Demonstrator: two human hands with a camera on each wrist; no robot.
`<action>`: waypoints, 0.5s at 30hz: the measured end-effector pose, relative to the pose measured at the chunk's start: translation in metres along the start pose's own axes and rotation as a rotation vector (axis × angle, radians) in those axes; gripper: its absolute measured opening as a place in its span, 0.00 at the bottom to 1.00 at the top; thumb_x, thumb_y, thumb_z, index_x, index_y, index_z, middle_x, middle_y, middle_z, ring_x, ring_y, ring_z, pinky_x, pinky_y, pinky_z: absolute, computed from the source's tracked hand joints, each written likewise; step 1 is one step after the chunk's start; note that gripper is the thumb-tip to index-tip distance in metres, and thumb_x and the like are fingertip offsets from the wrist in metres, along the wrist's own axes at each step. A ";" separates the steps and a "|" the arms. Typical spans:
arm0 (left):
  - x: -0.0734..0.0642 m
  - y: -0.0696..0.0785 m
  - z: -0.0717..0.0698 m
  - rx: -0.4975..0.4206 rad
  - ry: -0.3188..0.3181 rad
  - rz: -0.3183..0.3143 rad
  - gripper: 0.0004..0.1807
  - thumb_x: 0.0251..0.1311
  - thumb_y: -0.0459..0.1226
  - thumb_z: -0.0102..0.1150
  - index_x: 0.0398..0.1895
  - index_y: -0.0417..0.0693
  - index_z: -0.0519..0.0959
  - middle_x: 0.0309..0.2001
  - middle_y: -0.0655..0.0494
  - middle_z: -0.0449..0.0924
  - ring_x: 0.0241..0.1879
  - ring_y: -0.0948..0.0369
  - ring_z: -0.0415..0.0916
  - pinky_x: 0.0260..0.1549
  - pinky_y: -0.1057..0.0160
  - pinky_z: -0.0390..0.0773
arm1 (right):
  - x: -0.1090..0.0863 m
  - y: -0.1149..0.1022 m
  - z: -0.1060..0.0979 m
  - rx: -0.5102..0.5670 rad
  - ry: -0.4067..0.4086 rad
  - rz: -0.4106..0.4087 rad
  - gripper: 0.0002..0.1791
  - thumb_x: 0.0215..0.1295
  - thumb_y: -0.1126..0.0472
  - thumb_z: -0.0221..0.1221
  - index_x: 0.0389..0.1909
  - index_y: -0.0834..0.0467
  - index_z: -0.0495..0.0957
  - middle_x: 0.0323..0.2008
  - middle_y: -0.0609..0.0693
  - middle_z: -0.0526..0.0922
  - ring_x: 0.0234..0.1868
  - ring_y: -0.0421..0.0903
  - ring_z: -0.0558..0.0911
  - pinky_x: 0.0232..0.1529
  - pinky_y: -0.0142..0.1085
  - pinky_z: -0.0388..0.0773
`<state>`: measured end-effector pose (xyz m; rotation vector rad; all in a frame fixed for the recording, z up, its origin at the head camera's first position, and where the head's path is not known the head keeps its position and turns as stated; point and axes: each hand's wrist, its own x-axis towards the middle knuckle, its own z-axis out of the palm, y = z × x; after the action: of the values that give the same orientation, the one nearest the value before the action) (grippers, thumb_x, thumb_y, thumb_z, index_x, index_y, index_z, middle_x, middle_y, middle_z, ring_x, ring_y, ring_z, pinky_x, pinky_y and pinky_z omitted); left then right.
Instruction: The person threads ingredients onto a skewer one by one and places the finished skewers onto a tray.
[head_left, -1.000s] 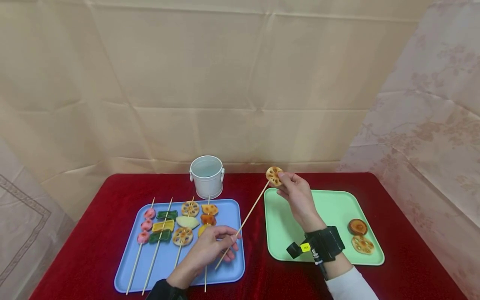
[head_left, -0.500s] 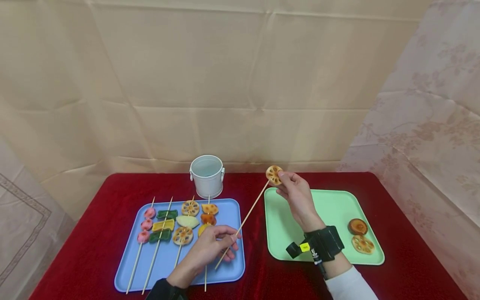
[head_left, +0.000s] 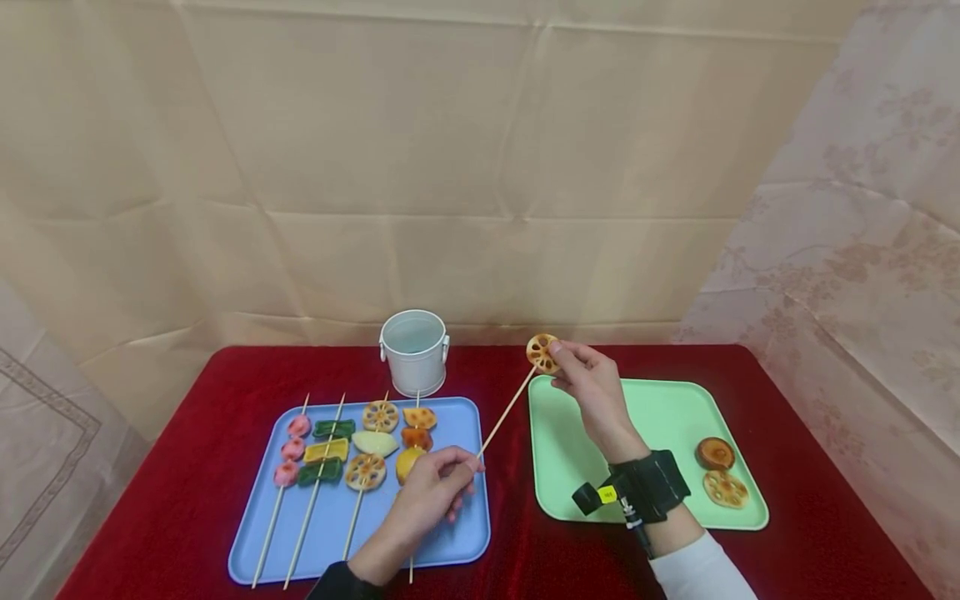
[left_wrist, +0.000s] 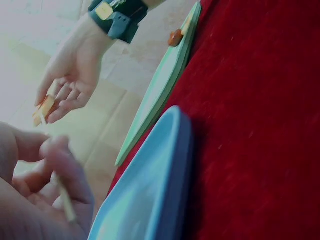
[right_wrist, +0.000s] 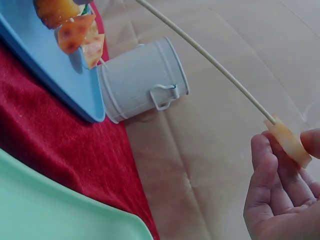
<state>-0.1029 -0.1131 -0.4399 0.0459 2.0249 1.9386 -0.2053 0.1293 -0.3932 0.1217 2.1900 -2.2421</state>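
Note:
My left hand [head_left: 427, 496] pinches a thin wooden skewer [head_left: 508, 411] between thumb and fingers, over the right side of the blue tray [head_left: 474, 533]. The skewer slants up to the right. Its upper end meets the edge of a browned lotus root slice [head_left: 540, 353], which my right hand [head_left: 597, 398] pinches above the green tray's far left corner. Seen from the right wrist, the skewer [right_wrist: 215, 61] runs into the rim of the slice [right_wrist: 287, 142], with the thumb on one face and fingers behind. The skewer's lower end [left_wrist: 67, 202] shows below my left hand in the left wrist view.
Several loaded skewers lie on the blue tray, with pink pieces [head_left: 292, 449], green and yellow pieces [head_left: 327, 452], and lotus slices [head_left: 366, 472]. A white bucket [head_left: 414, 367] stands behind. The green tray [head_left: 645, 408] bears a brown round piece [head_left: 715, 454] and another lotus slice [head_left: 725, 489].
My left hand has shifted slightly up and right along the skewer, so less of it shows between the hands. The right hand and its lotus slice have moved a little left.

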 end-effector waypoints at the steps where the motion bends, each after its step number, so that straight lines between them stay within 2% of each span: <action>1: 0.000 0.000 0.002 0.001 0.022 0.000 0.13 0.75 0.37 0.56 0.46 0.32 0.81 0.24 0.53 0.75 0.18 0.65 0.66 0.16 0.70 0.68 | 0.000 0.000 0.000 0.001 -0.002 -0.001 0.26 0.74 0.49 0.63 0.59 0.67 0.79 0.40 0.50 0.86 0.38 0.42 0.85 0.42 0.31 0.83; 3: 0.001 -0.001 0.004 0.009 0.063 0.008 0.12 0.74 0.36 0.56 0.45 0.33 0.82 0.25 0.54 0.75 0.20 0.64 0.66 0.17 0.70 0.66 | 0.001 0.000 0.000 0.000 -0.008 -0.001 0.26 0.73 0.48 0.64 0.57 0.67 0.79 0.39 0.50 0.86 0.39 0.43 0.85 0.42 0.32 0.83; 9: 0.002 0.001 0.011 0.018 0.146 0.020 0.11 0.72 0.36 0.58 0.45 0.35 0.84 0.29 0.54 0.79 0.28 0.63 0.71 0.26 0.70 0.69 | -0.001 0.000 0.002 0.007 -0.044 0.011 0.23 0.73 0.49 0.64 0.51 0.67 0.81 0.38 0.49 0.87 0.40 0.44 0.86 0.43 0.32 0.83; 15: 0.006 0.008 0.017 -0.015 0.184 0.059 0.11 0.71 0.36 0.60 0.43 0.35 0.85 0.26 0.55 0.76 0.28 0.63 0.71 0.24 0.70 0.67 | -0.008 0.002 0.008 -0.022 -0.073 0.010 0.22 0.73 0.50 0.64 0.50 0.68 0.82 0.39 0.51 0.88 0.40 0.44 0.86 0.44 0.33 0.83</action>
<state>-0.1054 -0.0942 -0.4339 -0.0795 2.1468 2.0614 -0.1981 0.1204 -0.3946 0.0497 2.1719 -2.1798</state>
